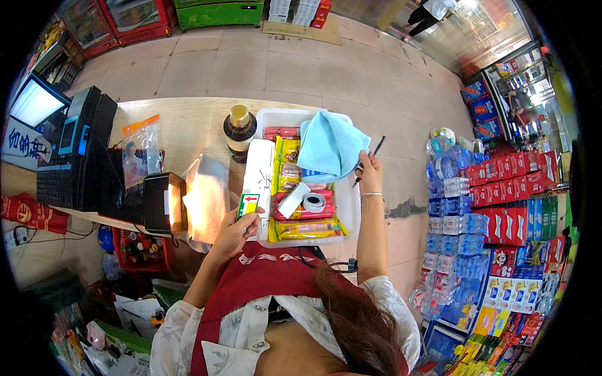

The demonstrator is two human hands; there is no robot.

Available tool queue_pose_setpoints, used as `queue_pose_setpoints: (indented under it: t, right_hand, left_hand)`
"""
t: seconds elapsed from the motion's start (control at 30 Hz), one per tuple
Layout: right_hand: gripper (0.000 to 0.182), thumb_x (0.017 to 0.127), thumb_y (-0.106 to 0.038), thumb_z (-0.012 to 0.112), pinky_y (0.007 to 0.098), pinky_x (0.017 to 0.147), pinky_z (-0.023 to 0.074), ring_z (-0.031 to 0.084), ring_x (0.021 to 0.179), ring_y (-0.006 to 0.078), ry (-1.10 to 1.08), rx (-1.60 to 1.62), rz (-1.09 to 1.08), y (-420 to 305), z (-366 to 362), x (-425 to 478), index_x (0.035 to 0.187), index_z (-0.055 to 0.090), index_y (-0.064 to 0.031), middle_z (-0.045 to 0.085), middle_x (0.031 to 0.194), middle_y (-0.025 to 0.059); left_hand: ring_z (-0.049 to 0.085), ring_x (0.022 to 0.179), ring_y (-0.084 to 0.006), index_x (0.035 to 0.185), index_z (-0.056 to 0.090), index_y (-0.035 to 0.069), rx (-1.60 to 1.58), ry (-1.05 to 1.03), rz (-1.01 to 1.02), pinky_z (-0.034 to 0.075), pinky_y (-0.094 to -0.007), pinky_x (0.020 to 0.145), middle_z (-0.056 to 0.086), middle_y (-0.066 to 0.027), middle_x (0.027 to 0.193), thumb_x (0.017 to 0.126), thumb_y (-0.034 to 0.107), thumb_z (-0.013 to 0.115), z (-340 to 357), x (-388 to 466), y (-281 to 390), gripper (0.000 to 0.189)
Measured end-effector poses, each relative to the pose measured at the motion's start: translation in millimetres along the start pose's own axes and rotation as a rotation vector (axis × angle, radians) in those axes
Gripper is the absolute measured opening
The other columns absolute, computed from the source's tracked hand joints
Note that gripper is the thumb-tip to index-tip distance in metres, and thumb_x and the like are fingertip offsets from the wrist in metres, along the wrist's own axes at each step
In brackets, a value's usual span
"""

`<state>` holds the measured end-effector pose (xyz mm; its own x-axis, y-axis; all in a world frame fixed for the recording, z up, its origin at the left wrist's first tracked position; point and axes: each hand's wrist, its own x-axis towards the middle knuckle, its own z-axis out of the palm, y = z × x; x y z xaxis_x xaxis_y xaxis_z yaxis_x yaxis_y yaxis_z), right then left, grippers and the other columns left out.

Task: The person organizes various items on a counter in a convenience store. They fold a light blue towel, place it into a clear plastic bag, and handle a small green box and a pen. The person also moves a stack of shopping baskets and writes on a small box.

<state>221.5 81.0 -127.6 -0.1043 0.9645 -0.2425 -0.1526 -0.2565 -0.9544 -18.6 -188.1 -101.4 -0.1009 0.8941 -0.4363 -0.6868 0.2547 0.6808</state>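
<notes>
My left hand (236,229) holds a small green, white and yellow card with a red arrow (249,205), over the near edge of a white strip bearing handwriting (258,181). In my right hand (370,170) is a dark pen (380,146), and the fingers also touch the edge of a folded light-blue cloth (331,145). The cloth lies over the right part of a white plastic tray (350,225). Yellow-wrapped sausage packs (305,229) and red-wrapped sausages (282,132) fill the tray. On them rest a white roll of tape (314,202) and a small white box (294,200).
A dark bottle with a gold cap (240,133) stands left of the tray on the wooden counter (188,113). Farther left are a clear plastic bag (141,155), a lit black device (164,202) and a point-of-sale machine (75,141). Bottled drinks (451,235) are stacked at right.
</notes>
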Motion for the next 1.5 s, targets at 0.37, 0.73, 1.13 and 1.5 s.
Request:
queue_pose_setpoints:
  t: [0.37,0.73,1.13,1.5]
  right_hand:
    - [0.012,0.085,-0.012,0.06,0.0242,0.044,0.0332,0.044,0.055,0.0099,0.273,0.255,-0.105,13.7,-53.2,18.4,0.082,0.049,-0.0071,0.049,0.071,0.0006]
    - [0.018,0.073,-0.015,0.068,0.0336,0.055,0.0447,0.056,0.058,0.0199,0.093,-0.827,-0.475,28.8,-20.8,23.0,0.086,0.062,-0.0052,0.063,0.073,0.0065]
    - [0.028,0.083,-0.013,0.064,0.0325,0.071,0.0508,0.062,0.084,0.0196,-0.077,0.254,-0.027,-23.5,9.9,-3.7,0.104,0.054,0.0016,0.062,0.098,0.0096]
    - [0.027,0.083,-0.014,0.064,0.0272,0.073,0.0471,0.058,0.085,0.0137,-0.199,0.023,-0.283,-55.2,41.5,-33.8,0.103,0.057,0.0028,0.062,0.099,0.0065]
  left_hand:
    - [0.038,0.058,-0.0055,0.091,0.053,0.004,0.19,-0.063,0.105,0.032,-0.02,0.054,0.044,0.0029,0.067,0.087,0.011,0.053,24.6,23.1,3.8,0.009]
    - [0.05,0.063,-0.0109,0.084,0.047,0.004,0.827,-0.05,0.236,0.042,-0.0276,0.056,0.053,-0.0041,0.07,0.081,0.019,0.062,75.8,61.6,12.8,0.022]
    - [0.061,0.066,-0.0156,0.095,0.042,-0.003,0.657,-0.014,0.387,0.05,-0.0278,0.054,0.057,-0.0125,0.078,0.067,0.027,0.078,102.0,139.2,-14.5,0.054]
    - [0.058,0.076,-0.0138,0.116,0.046,0.001,0.77,-0.145,0.663,0.049,-0.0293,0.065,0.059,-0.0105,0.094,0.069,0.024,0.075,125.1,128.6,26.7,0.059]
